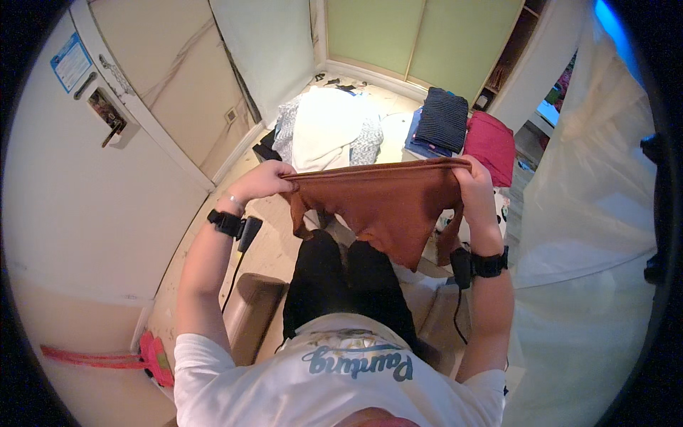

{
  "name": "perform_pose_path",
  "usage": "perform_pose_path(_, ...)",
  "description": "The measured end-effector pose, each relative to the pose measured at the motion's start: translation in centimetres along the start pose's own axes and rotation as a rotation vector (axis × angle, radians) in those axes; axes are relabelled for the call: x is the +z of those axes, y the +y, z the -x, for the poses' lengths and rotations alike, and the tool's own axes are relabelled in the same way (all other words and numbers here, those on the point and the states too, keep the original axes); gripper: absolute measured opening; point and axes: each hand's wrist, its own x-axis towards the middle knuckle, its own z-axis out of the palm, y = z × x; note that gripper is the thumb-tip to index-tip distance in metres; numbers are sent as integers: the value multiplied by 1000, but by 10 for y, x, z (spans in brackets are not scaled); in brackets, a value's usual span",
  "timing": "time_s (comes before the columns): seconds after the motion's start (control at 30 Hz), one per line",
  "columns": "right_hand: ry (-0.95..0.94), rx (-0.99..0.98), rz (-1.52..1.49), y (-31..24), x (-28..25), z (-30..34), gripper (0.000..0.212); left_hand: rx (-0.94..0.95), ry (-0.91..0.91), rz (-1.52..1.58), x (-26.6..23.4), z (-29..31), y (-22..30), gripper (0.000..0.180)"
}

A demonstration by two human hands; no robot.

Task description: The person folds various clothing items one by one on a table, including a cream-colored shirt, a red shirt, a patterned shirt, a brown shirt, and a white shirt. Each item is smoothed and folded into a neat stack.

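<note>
A rust-brown piece of clothing (388, 203) is stretched sideways in front of me above my lap. Its top edge runs nearly straight between my hands, while the lower part hangs in loose, uneven folds. My left hand (262, 181) is closed on its left upper corner. The right upper corner is pinched in my right hand (475, 186). Which kind of garment it is, I cannot tell. Each wrist wears a black strap with a small dark device and a cable.
Beyond the garment lies a heap of white and grey-patterned clothes (324, 128). To its right are a folded dark striped garment (441, 119) on blue ones and a folded red garment (491, 146). A translucent curtain (587, 192) hangs at right; a white door (78, 178) stands at left.
</note>
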Motion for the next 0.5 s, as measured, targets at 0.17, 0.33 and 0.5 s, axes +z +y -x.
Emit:
perform_pose_path(0.17,-261,-125,305,23,10,17,35,5,95,350,11,-16,-23,9)
perform_pose_path(0.33,-522,17,640,46,28,6,36,26,167,236,31,-43,-20,19)
perform_pose_path(0.5,-57,19,121,74,39,-34,32,79,182,-467,34,-73,-1,26)
